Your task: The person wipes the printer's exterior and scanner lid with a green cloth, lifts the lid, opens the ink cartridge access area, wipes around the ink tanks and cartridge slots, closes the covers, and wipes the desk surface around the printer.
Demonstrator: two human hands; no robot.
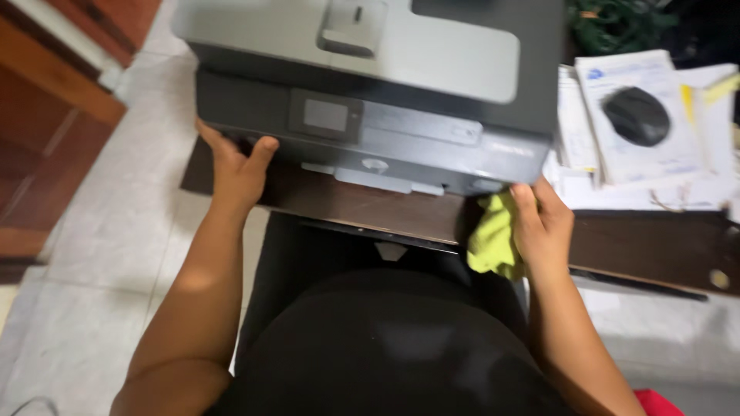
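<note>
Your left hand [235,166] grips the printer [370,100] at its lower left corner, about nine o'clock on the machine, fingers wrapped under the edge and thumb up against the front panel. Your right hand [543,223] sits at the lower right corner, near four o'clock, fingers closed on a yellow-green cloth [493,239] and pressed up to the printer's underside. The printer rests on the dark wooden counter [647,243], its front overhanging the near edge toward you. Its top and front panel look free of obvious marks, though the picture is too blurred to tell how clean they are. Judging from the cloth's place, the wiping stands at the right front corner; the sides and back are out of view, so you cannot tell what is left there. At two o'clock lies a stack of papers [640,115] with a black mouse [636,115] on top, untouched.
</note>
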